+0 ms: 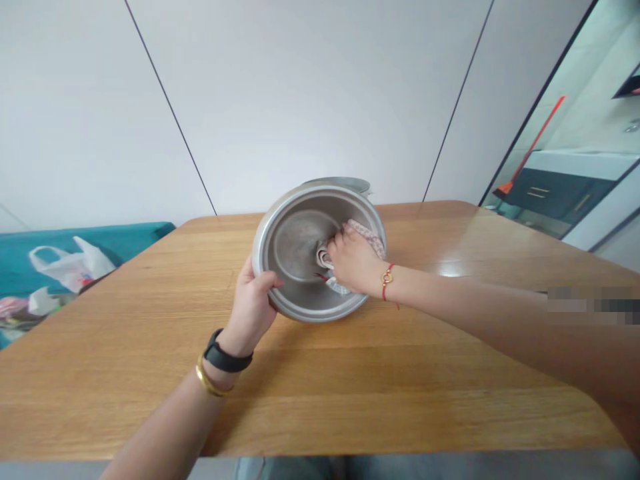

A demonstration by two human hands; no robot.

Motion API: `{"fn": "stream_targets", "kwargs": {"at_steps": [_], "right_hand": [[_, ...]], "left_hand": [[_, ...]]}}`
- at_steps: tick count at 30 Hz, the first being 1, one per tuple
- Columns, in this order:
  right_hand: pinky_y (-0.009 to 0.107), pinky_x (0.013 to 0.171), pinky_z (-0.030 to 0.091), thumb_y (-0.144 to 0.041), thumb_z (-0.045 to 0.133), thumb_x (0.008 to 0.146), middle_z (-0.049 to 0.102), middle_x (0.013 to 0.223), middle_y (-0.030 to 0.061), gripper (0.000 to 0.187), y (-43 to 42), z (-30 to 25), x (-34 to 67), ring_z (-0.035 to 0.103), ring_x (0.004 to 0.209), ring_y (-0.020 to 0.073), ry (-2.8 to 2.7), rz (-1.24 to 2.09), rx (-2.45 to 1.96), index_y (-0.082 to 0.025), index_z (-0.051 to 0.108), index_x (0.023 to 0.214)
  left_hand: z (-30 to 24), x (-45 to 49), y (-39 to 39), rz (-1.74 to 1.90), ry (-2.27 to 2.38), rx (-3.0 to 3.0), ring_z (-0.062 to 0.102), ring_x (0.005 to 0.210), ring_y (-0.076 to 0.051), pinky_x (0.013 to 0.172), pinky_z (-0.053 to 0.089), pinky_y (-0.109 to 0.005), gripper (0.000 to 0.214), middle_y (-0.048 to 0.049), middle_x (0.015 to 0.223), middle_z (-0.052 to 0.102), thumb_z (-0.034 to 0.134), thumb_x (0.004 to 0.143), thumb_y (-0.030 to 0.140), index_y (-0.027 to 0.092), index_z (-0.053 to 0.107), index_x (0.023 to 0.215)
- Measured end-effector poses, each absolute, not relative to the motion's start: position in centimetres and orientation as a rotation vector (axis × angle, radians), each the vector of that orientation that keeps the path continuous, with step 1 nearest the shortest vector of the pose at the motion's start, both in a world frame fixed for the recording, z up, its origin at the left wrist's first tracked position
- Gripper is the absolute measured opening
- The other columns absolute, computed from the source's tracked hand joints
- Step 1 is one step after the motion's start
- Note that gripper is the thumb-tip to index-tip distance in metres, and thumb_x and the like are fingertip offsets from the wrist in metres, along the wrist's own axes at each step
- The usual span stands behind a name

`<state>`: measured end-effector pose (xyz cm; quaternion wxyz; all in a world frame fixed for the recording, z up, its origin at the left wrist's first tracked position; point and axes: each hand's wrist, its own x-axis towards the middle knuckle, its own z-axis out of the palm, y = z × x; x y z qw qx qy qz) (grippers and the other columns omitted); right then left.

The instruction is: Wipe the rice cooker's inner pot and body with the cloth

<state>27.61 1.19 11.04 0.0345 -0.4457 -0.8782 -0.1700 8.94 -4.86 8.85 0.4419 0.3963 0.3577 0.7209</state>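
Clenching a patterned cloth (367,236) in a round aluminium pot (293,250), our right fingers (340,239) reach its centre, our left fingers (267,283) gripping the rim (320,315).

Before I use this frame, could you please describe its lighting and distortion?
In the head view, glare shines on the wooden table, the wide lens bows the wall seams, and a pixelated patch blurs the right edge.

- I count two hands: left hand (249,310), right hand (354,259)
- one round metal lid (293,250)
- one cloth (367,239)
- one wooden table (450,373)
- one white plastic bag (70,267)
- one orange broom (525,150)
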Motion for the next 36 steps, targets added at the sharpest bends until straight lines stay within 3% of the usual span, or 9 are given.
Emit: {"fn": "stream_targets", "kwargs": {"at_steps": [4, 9, 12, 19, 21, 25, 29, 32, 36], "right_hand": [[0.047, 0.104, 0.049, -0.027, 0.057, 0.098, 0.066, 0.13, 0.0199, 0.04, -2.2, 11.0, 26.5, 0.061, 0.118, 0.0321, -2.616, -0.424, -1.256, -0.013, 0.067, 0.134], [0.072, 0.12, 0.023, -0.025, 0.053, 0.102, 0.045, 0.163, 0.0083, 0.057, -2.3, 10.9, 25.6, 0.034, 0.149, 0.041, -2.283, -0.498, -1.249, -0.04, 0.051, 0.157], [0.076, 0.115, 0.031, -0.025, 0.048, 0.103, 0.038, 0.169, 0.004, 0.054, -1.3, 9.1, 24.8, 0.03, 0.15, 0.0441, -2.52, -0.246, -1.211, -0.043, 0.056, 0.153], [0.082, 0.118, 0.018, -0.036, 0.057, 0.101, 0.023, 0.177, -0.0036, 0.06, 3.0, 8.6, 25.4, 0.013, 0.157, 0.0486, -2.687, -0.359, -1.045, -0.045, 0.046, 0.16], [0.079, 0.118, 0.025, -0.033, 0.059, 0.099, 0.023, 0.177, -0.0025, 0.066, 3.6, 9.2, 26.0, 0.013, 0.158, 0.048, -2.587, -0.426, -1.139, -0.045, 0.042, 0.162], [0.056, 0.103, 0.054, -0.023, 0.058, 0.094, 0.026, 0.175, 0.008, 0.071, 1.9, 9.1, 25.9, 0.04, 0.147, 0.043, -2.449, -0.266, -1.384, -0.037, 0.045, 0.162], [0.044, 0.095, 0.057, -0.029, 0.056, 0.095, 0.069, 0.136, 0.0116, 0.042, -2.6, 8.7, 25.8, 0.068, 0.114, 0.0308, -2.68, 0.058, -1.401, -0.028, 0.074, 0.132], [0.045, 0.093, 0.056, -0.025, 0.055, 0.093, 0.075, 0.121, 0.0112, 0.032, -5.7, 9.3, 27.9, 0.069, 0.108, 0.031, -2.65, -0.05, -1.349, -0.024, 0.081, 0.112], [0.054, 0.111, 0.048, -0.026, 0.06, 0.09, 0.06, 0.149, 0.0114, 0.045, -6.3, 10.1, 33.0, 0.058, 0.13, 0.0346, -2.018, -0.264, -1.174, -0.026, 0.073, 0.132]], "left_hand": [[9.3, 8.7, -5.1, 1.806, 0.879, 0.977, 0.055, 0.067, -0.014, 0.057, 0.047, -0.021, 0.037, 0.0024, 0.073, 0.066, 0.066, 0.046, 0.009, 0.019, 0.066, 0.081], [9.3, 9.0, -5.1, 1.824, 0.854, 0.943, 0.055, 0.065, -0.012, 0.058, 0.048, -0.02, 0.035, 0.0035, 0.072, 0.064, 0.065, 0.047, 0.009, 0.02, 0.063, 0.08], [9.2, 9.1, -4.9, 1.839, 0.819, 0.932, 0.057, 0.066, -0.012, 0.059, 0.049, -0.02, 0.035, 0.003, 0.075, 0.065, 0.064, 0.047, 0.01, 0.02, 0.062, 0.08], [8.5, 9.6, -5.0, 1.751, 0.838, 0.968, 0.057, 0.067, -0.013, 0.059, 0.048, -0.02, 0.037, 0.0016, 0.076, 0.067, 0.064, 0.046, 0.01, 0.019, 0.065, 0.082], [8.6, 9.6, -5.1, 1.756, 0.85, 0.972, 0.056, 0.067, -0.013, 0.058, 0.047, -0.02, 0.04, 0.0021, 0.074, 0.067, 0.064, 0.046, 0.009, 0.019, 0.068, 0.084], [8.8, 9.2, -4.9, 1.816, 0.873, 0.986, 0.054, 0.066, -0.012, 0.057, 0.045, -0.019, 0.038, 0.003, 0.073, 0.067, 0.066, 0.045, 0.01, 0.019, 0.069, 0.082], [8.7, 8.2, -4.2, 1.798, 0.89, 1.099, 0.054, 0.067, -0.013, 0.057, 0.044, -0.019, 0.036, 0.002, 0.073, 0.067, 0.066, 0.047, 0.011, 0.018, 0.07, 0.082], [8.7, 7.2, -3.6, 1.768, 0.931, 1.101, 0.052, 0.064, -0.013, 0.053, 0.043, -0.02, 0.031, 0.002, 0.071, 0.064, 0.065, 0.048, 0.012, 0.018, 0.068, 0.078], [9.0, 6.2, -2.8, 1.922, 0.918, 1.022, 0.057, 0.071, -0.014, 0.061, 0.048, -0.02, 0.037, 0.0023, 0.076, 0.064, 0.065, 0.049, 0.01, 0.02, 0.067, 0.085]]}}
